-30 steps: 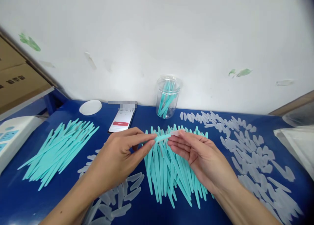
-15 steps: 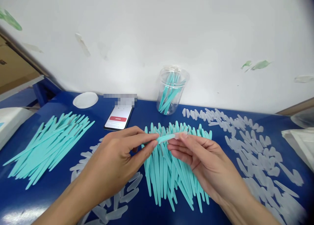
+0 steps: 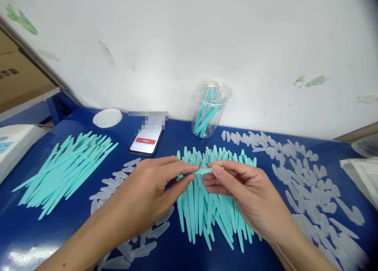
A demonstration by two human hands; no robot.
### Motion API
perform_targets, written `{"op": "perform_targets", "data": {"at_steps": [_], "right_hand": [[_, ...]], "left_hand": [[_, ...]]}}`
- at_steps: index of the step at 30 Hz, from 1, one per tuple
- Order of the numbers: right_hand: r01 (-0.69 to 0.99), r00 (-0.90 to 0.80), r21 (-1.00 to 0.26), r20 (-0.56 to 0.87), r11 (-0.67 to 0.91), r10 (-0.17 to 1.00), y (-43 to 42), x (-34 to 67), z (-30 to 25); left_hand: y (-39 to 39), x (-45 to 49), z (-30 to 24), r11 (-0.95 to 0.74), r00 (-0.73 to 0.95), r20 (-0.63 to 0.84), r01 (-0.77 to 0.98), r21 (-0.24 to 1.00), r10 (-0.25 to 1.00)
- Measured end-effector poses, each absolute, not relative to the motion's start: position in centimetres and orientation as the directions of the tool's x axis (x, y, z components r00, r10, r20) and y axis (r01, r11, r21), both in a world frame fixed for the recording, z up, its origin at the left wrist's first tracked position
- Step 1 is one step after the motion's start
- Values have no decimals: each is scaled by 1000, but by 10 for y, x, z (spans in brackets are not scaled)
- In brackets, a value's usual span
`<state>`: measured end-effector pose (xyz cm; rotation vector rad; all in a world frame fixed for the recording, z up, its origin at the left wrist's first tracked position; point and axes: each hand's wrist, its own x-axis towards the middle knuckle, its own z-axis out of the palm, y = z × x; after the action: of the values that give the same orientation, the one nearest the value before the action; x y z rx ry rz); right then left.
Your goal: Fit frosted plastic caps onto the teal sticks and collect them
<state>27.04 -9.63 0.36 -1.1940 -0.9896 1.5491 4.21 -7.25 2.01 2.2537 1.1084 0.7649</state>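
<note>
On my feed, left hand [image 3: 159,186] and right hand [image 3: 248,192] both pinch a stick [image 3: 204,171] in front of the jar [image 3: 217,123]; I judge it light, stiff, slippery, best taken by its flat sides.

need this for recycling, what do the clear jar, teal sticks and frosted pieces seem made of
Clear jar: probably glossy plastic, see-through with highlights on its rim, though possibly glass. Teal sticks: likely moulded plastic with a smooth, matt finish, judging by their even colour and rounded tips. Frosted pieces: probably thin, translucent plastic; the blue table seems to show through, and their surface looks matt.
</note>
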Motion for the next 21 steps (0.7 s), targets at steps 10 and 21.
{"op": "perform_targets", "data": {"at_steps": [10, 21], "right_hand": [[-14, -1, -996, -89, -89, 996, -96, 280, 13], [-95, -64, -976, -190, -196, 980, -95, 277, 3]], "left_hand": [[-69, 29, 35, -430, 475, 148, 567, 703, 867], [-73, 30, 35, -551, 475, 300, 580, 600, 827]]}}
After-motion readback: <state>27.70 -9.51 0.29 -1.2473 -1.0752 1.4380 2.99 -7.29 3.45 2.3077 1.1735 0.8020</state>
